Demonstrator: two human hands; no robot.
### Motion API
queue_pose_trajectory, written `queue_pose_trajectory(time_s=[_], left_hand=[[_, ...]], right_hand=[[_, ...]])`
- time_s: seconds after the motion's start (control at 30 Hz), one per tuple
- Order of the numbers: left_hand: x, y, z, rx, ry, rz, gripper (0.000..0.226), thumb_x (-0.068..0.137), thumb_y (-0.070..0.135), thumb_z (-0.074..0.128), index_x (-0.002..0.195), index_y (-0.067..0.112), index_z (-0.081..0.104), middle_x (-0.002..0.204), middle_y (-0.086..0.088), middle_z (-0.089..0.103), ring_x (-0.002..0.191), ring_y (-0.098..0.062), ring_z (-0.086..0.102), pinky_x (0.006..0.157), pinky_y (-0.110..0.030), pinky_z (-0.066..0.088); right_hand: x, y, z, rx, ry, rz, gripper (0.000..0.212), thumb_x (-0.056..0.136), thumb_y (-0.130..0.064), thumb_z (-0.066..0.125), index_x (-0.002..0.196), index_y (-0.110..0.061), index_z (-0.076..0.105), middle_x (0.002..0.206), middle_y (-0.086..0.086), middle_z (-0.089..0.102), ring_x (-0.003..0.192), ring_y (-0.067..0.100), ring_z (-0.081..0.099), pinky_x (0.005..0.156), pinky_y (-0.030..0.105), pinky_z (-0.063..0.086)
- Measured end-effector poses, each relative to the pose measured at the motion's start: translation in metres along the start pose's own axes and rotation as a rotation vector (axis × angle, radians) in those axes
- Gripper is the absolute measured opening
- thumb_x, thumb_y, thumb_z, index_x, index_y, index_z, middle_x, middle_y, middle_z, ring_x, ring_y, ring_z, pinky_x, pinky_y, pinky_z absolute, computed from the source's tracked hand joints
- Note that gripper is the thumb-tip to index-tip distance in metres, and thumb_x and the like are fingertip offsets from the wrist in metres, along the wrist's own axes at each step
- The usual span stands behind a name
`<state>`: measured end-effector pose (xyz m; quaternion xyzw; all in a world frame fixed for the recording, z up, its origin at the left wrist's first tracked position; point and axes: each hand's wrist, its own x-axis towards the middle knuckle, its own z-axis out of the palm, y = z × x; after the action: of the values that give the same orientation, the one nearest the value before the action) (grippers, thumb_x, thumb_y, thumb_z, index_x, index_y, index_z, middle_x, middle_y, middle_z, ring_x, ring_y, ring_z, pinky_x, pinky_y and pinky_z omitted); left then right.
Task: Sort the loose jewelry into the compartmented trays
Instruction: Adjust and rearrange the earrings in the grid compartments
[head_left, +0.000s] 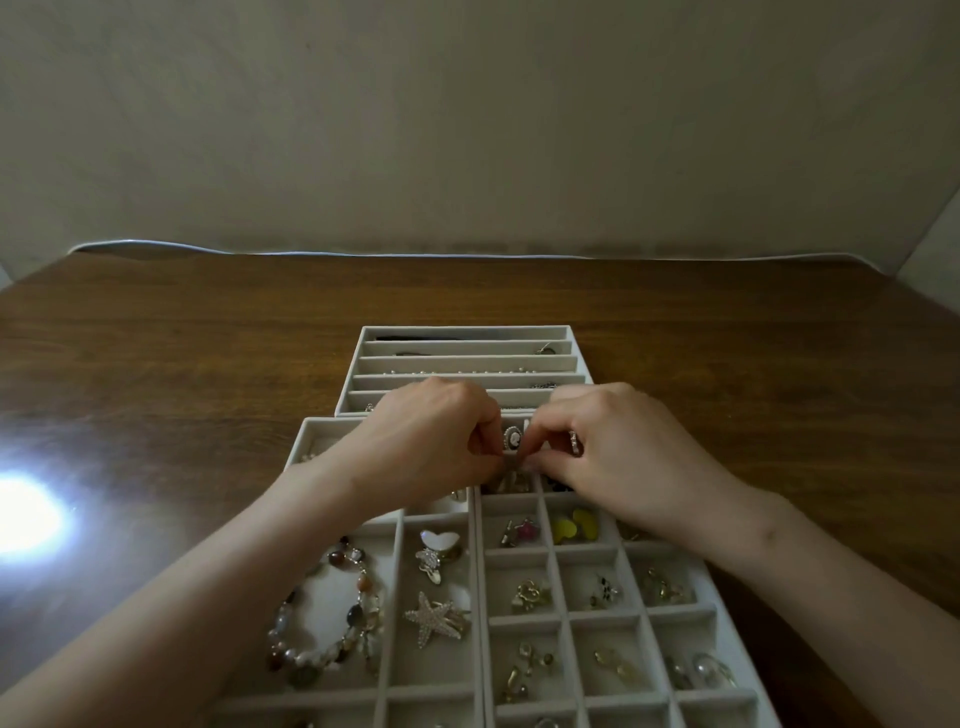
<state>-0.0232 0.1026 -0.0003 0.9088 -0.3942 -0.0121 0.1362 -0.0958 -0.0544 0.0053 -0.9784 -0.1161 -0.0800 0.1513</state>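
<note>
**Item in hand: small piece.** Pinched between the fingertips of my left hand (431, 441) and my right hand (613, 447). Both have curled fingers that meet tip to tip over the far rows of the grid tray (566, 617). My fingers cover the piece, so I cannot tell what kind it is. I judge I am using two hands because it is tiny and needs steadying or straightening before it goes into a cell.

**Neighbour: cameo piece (513, 438).** Oval and dark-centred, it shows in the gap between my hands, in a far cell of the same tray.

**Grid tray.** Small square cells suit the small things, kept one kind to a cell. They hold yellow pieces (574, 525), a pink piece (525, 531) and gold bits nearer me. Several cells look unfilled.

**Left tray (395, 597).** It touches the grid tray's left side. Its wider compartments take bulkier things: a beaded bracelet (357, 616), a starfish clip (434, 618) and a heart clip (439, 540).

**Far tray (467, 329).** Its long slots lie crosswise, and chains are laid out straight in them, presumably so they don't tangle.

**Worn: ring (575, 443).** It is on a finger of my right hand and is not part of the sorting.

**Support: wooden table (208, 364).** A bright glare (26, 514) sits at its left edge.
</note>
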Motion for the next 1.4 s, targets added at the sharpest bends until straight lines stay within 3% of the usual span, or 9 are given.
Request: queue_pose_trajectory(time_s=[0.07,0.17,0.27,0.47,0.7,0.9,1.17,1.3,1.4], left_hand=[[-0.001,0.001,0.002,-0.004,0.002,0.004,0.018,0.081,0.033,0.066,0.072,0.032,0.051,0.074,0.014,0.050,0.072,-0.010,0.050,0.069,-0.031,0.050],[-0.001,0.002,0.003,-0.005,0.005,0.004,0.017,0.082,0.033,0.066,0.073,0.030,0.051,0.079,0.011,0.054,0.076,-0.014,0.054,0.071,-0.033,0.051],[-0.001,0.000,0.002,-0.001,0.001,-0.006,0.012,0.082,0.033,0.065,0.077,0.025,0.058,0.084,0.005,0.060,0.081,-0.018,0.057,0.073,-0.035,0.051],[0.000,-0.002,-0.001,0.003,0.006,-0.018,0.020,0.081,0.035,0.067,0.071,0.031,0.049,0.072,0.012,0.052,0.071,-0.013,0.050,0.067,-0.026,0.046],[-0.005,-0.014,-0.022,-0.105,0.059,-0.057,0.021,0.083,0.041,0.063,0.070,0.025,0.060,0.067,0.010,0.058,0.062,-0.005,0.052,0.061,-0.023,0.045],[-0.011,-0.006,-0.024,-0.118,-0.134,0.078,0.013,0.087,0.031,0.060,0.090,0.024,0.069,0.083,0.011,0.060,0.075,-0.007,0.055,0.074,-0.028,0.047],[-0.009,-0.002,-0.018,0.035,-0.176,0.077,0.022,0.089,0.035,0.053,0.097,0.027,0.071,0.075,0.013,0.048,0.076,-0.009,0.048,0.074,-0.031,0.044],[-0.010,-0.002,-0.020,0.001,-0.154,0.091,0.017,0.087,0.038,0.056,0.093,0.028,0.069,0.078,0.013,0.053,0.072,-0.007,0.051,0.071,-0.029,0.045],[-0.011,0.001,-0.024,-0.064,-0.175,0.093,0.007,0.083,0.034,0.065,0.082,0.027,0.065,0.073,0.008,0.058,0.066,-0.003,0.049,0.061,-0.017,0.040]], right_hand=[[0.002,-0.003,0.002,-0.070,-0.018,-0.006,0.013,0.090,-0.029,0.062,0.101,-0.031,0.070,0.084,-0.018,0.048,0.075,0.001,0.042,0.057,0.011,0.026],[0.008,-0.009,0.005,-0.151,-0.027,0.000,0.012,0.091,-0.029,0.059,0.098,-0.026,0.068,0.091,-0.010,0.059,0.083,0.011,0.055,0.067,0.022,0.039],[0.011,-0.014,0.007,-0.218,-0.009,-0.009,0.010,0.091,-0.027,0.056,0.094,-0.021,0.064,0.091,-0.005,0.060,0.087,0.017,0.058,0.069,0.027,0.037],[0.005,-0.008,0.010,-0.178,0.031,-0.041,0.014,0.090,-0.035,0.057,0.099,-0.027,0.064,0.085,-0.012,0.049,0.077,0.009,0.046,0.067,0.024,0.031],[0.002,0.001,-0.005,0.036,-0.007,0.029,0.005,0.086,-0.032,0.065,0.089,-0.036,0.065,0.073,-0.024,0.047,0.067,-0.009,0.046,0.057,0.009,0.029],[-0.006,-0.003,-0.005,-0.043,-0.105,-0.039,0.019,0.091,-0.027,0.054,0.101,-0.036,0.068,0.076,-0.018,0.041,0.068,-0.005,0.039,0.055,0.012,0.025],[-0.008,-0.007,-0.002,-0.101,-0.074,-0.055,0.028,0.093,-0.025,0.048,0.111,-0.034,0.067,0.072,-0.016,0.035,0.064,0.001,0.037,0.054,0.012,0.024],[-0.007,-0.005,-0.013,0.005,-0.108,-0.030,0.015,0.089,-0.029,0.060,0.099,-0.036,0.069,0.078,-0.019,0.049,0.071,-0.003,0.046,0.060,0.012,0.031],[-0.009,-0.005,-0.022,0.115,-0.188,-0.025,0.002,0.082,-0.034,0.070,0.082,-0.035,0.069,0.075,-0.018,0.057,0.071,-0.002,0.052,0.064,0.014,0.037]])
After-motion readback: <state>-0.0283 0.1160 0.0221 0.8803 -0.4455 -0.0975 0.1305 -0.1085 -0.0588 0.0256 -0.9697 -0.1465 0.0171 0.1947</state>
